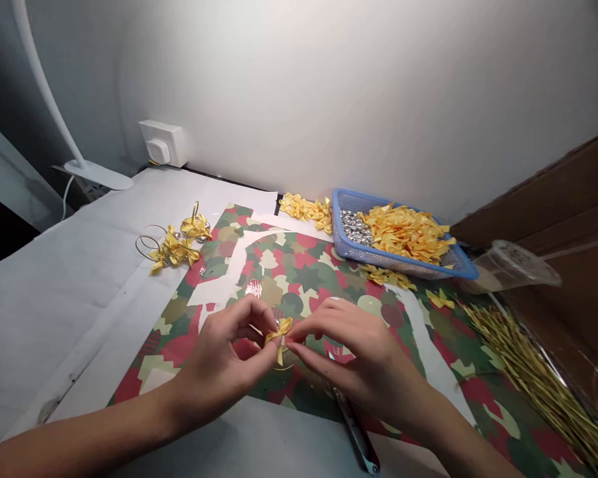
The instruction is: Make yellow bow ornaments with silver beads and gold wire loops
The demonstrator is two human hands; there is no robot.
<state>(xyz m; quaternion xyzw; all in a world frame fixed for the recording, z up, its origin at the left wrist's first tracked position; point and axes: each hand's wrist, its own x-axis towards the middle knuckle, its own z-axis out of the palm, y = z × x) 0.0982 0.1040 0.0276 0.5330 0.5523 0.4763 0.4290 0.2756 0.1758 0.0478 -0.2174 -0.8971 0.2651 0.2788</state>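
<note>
Thumb and index finger of my left hand (234, 352) pinch a small yellow ribbon bow (281, 326) above the patterned sheet. A tiny silver bell (278, 323) shows at the bow's upper left, partly hidden by my fingers. From the other side, my right hand (351, 342) closes its thumb and index fingertips at the bow's right edge. A thin gold wire (284, 368) curves just below the bow's hanging tail. Under my right wrist lies a dark-handled tool (356, 435), whose kind is partly hidden.
Behind, a blue basket (403, 259) holds yellow bows and silver bells (356, 227). More bows (306, 209) lie beside it. Gold wire stems (533, 378) run along the right, near a clear plastic cup (521, 265). Finished-looking wire loops with bows (174, 249) lie left. A white lamp (97, 174) stands back left.
</note>
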